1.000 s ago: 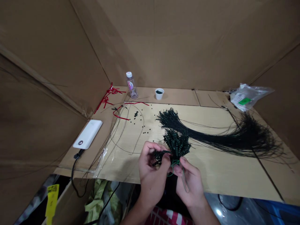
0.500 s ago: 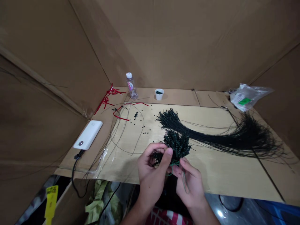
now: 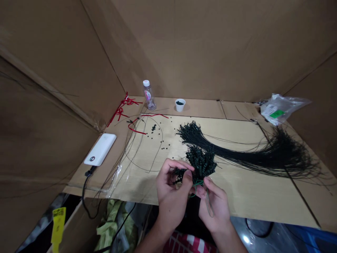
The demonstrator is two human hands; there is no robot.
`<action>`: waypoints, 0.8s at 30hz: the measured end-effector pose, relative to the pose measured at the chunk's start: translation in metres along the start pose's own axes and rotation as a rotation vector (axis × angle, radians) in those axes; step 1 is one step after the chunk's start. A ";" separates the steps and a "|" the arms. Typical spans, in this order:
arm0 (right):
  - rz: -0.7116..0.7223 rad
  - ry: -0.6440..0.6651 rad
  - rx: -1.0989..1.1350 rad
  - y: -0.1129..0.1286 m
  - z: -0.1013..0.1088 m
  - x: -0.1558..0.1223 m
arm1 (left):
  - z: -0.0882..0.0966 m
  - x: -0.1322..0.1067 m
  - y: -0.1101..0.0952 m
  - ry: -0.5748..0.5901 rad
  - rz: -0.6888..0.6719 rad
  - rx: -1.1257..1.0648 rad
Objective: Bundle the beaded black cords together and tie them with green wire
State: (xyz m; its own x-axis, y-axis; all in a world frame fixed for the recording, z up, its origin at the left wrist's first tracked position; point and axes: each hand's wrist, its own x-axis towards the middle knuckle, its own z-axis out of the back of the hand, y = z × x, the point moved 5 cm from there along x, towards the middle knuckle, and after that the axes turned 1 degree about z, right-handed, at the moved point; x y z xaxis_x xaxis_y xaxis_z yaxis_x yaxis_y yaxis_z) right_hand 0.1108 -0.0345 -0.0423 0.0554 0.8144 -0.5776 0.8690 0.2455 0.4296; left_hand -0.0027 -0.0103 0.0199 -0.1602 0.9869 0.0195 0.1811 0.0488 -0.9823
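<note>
Over the near edge of the table, a bushy bundle of dark green, bead-like strands [image 3: 201, 161] sits between my two hands. My left hand [image 3: 171, 196] is closed around its left side, thumb and index finger pressing on the strands. A thin green cord [image 3: 210, 205] loops round the base of the bundle and hangs down in front. My right hand [image 3: 215, 207] is closed at that base, its fingers pinching by the cord. Exactly what those fingertips grip is partly hidden. Just beyond lies a long sheaf of dark strands [image 3: 237, 154], knobbly at its left end.
A clear bottle [image 3: 150, 96] and a small white cup [image 3: 180, 105] of dark beads stand at the back. Loose beads [image 3: 153, 128] and red ribbon [image 3: 137, 131] lie left of centre. A white power bank [image 3: 100, 149] is at left, a plastic bag [image 3: 279, 109] at back right.
My left fingers have shifted on the bundle, the index finger stretching further across and the thumb lower. My right hand keeps nearly the same pinch. The whole view has tilted slightly.
</note>
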 end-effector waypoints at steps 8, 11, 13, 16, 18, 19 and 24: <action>-0.001 0.022 0.015 -0.002 0.001 0.000 | 0.003 0.003 0.005 -0.014 0.071 0.086; -0.007 0.045 0.008 -0.002 0.002 0.000 | 0.004 0.004 0.007 -0.037 0.100 0.103; -0.015 0.052 -0.004 -0.002 0.002 0.000 | 0.004 0.005 0.007 -0.057 0.125 0.104; -0.026 0.053 -0.018 -0.003 0.002 0.000 | 0.004 0.006 0.006 -0.060 0.155 0.114; -0.029 0.045 -0.013 -0.003 0.002 0.000 | 0.004 0.006 0.005 -0.061 0.150 0.121; -0.029 0.034 -0.005 -0.004 0.003 0.000 | 0.005 0.006 0.004 -0.068 0.138 0.125; -0.006 -0.011 0.004 -0.004 0.009 0.000 | 0.005 0.001 0.002 -0.069 0.066 0.144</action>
State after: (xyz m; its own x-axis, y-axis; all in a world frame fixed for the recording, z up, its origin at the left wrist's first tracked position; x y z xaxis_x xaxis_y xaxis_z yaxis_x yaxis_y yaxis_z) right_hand 0.1114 -0.0397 -0.0503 0.0555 0.8072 -0.5877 0.8715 0.2481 0.4230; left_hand -0.0072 -0.0098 0.0168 -0.2199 0.9740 -0.0538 0.0535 -0.0431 -0.9976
